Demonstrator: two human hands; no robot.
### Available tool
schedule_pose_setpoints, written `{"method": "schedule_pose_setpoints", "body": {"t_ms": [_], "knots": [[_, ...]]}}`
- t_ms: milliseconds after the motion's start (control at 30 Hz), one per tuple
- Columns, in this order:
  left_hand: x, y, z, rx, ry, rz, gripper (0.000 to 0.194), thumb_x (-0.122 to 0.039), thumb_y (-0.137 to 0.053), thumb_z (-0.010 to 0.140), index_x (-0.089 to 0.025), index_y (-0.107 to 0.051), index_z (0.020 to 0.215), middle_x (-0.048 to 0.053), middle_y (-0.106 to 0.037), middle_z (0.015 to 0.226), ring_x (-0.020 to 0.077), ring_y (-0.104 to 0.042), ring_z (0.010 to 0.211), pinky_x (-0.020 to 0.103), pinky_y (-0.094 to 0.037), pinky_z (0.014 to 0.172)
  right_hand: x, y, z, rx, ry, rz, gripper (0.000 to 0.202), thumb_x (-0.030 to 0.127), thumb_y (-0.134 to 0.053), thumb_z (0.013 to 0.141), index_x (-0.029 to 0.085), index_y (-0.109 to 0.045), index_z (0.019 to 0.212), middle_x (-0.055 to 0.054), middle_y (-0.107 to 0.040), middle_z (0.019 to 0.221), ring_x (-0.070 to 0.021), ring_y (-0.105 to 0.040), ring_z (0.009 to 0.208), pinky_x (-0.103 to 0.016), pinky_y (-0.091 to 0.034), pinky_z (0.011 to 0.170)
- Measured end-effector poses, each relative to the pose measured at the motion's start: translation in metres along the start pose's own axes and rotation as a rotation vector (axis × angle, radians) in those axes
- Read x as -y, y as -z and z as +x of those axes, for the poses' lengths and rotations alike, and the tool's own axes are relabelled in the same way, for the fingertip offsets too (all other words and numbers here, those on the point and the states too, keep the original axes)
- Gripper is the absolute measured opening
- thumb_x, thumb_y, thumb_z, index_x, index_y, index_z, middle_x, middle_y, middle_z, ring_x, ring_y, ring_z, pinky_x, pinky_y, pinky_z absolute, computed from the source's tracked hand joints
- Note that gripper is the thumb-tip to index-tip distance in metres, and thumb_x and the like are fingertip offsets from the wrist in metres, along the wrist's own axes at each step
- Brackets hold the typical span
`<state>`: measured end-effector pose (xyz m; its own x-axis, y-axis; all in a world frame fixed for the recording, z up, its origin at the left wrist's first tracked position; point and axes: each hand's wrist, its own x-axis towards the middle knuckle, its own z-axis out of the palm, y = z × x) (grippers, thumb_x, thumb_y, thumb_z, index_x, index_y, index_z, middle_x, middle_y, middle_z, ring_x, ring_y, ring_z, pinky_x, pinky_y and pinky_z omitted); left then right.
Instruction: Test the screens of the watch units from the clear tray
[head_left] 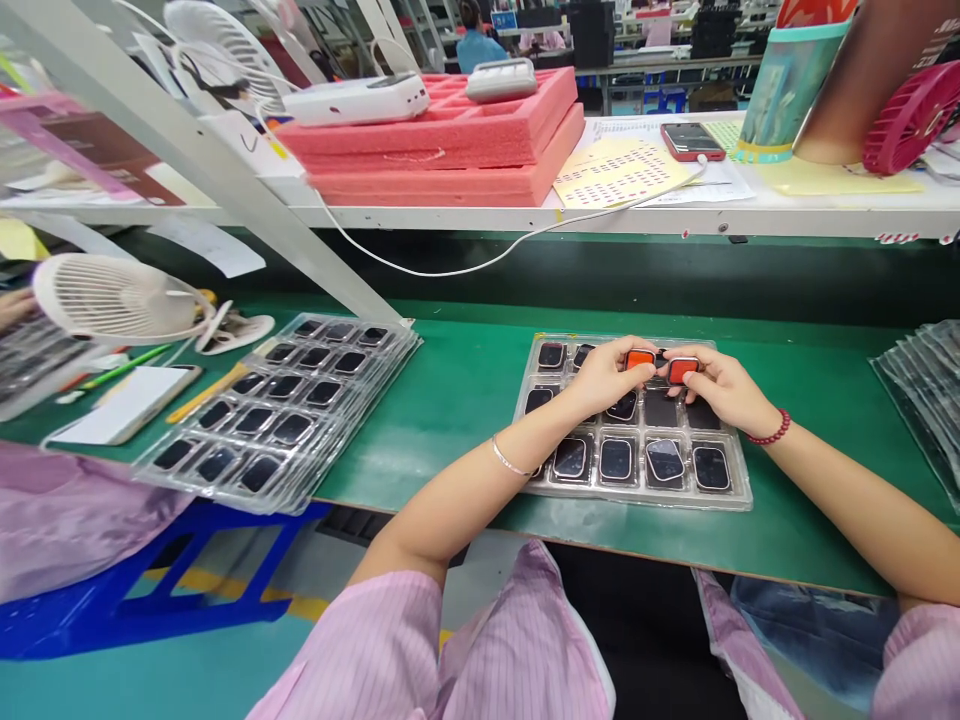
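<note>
My left hand (pixel 606 378) pinches a small square smartwatch body with an orange-red screen (pixel 640 358). Close beside it, my right hand (pixel 721 383) grips a second smartwatch body, also orange-red on its face (pixel 683 371). Both are held just above a clear plastic tray (pixel 637 498), whose cells contain several dark-faced watch bodies. One watch body (pixel 665 460) in the front row sits skewed in its cell. Under my hands a cell (pixel 661 408) shows no watch body. My fingers and forearm hide parts of the tray's back and left side.
A stack of filled clear trays (pixel 277 420) lies to the left on the green table (pixel 442 400). Empty-looking trays (pixel 926 390) are stacked at the right edge. Behind are a white shelf (pixel 480 220) with pink foam (pixel 420 150) and a hanging white cable (pixel 450 272). A fan (pixel 124 295) stands left.
</note>
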<state>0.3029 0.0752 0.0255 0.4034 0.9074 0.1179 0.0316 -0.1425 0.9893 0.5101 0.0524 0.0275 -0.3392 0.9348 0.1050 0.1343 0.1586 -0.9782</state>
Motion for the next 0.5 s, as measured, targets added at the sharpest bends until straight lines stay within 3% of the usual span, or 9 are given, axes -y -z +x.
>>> {"method": "schedule_pose_setpoints", "body": {"t_ms": [267, 500], "knots": [[-0.009, -0.001, -0.003, 0.04, 0.066, -0.042, 0.028, -0.035, -0.062, 0.088, -0.01, -0.069, 0.1, 0.008, -0.071, 0.085, 0.0118, -0.064, 0.063, 0.024, -0.053, 0.059, 0.004, 0.001, -0.002, -0.023, -0.035, 0.009, 0.024, 0.039, -0.066, 0.085, 0.019, -0.07, 0.098, -0.007, -0.076, 0.086, -0.014, -0.067, 0.058, -0.024, -0.052, 0.05], [-0.013, -0.001, -0.003, 0.055, 0.111, 0.022, 0.031, -0.03, -0.055, 0.091, -0.012, -0.068, 0.113, 0.009, -0.072, 0.094, 0.0132, -0.067, 0.065, 0.019, -0.041, 0.049, 0.005, 0.002, -0.002, -0.004, -0.03, -0.014, 0.023, 0.038, -0.071, 0.082, 0.019, -0.069, 0.095, -0.005, -0.074, 0.081, -0.0127, -0.063, 0.055, -0.024, -0.051, 0.049]]}}
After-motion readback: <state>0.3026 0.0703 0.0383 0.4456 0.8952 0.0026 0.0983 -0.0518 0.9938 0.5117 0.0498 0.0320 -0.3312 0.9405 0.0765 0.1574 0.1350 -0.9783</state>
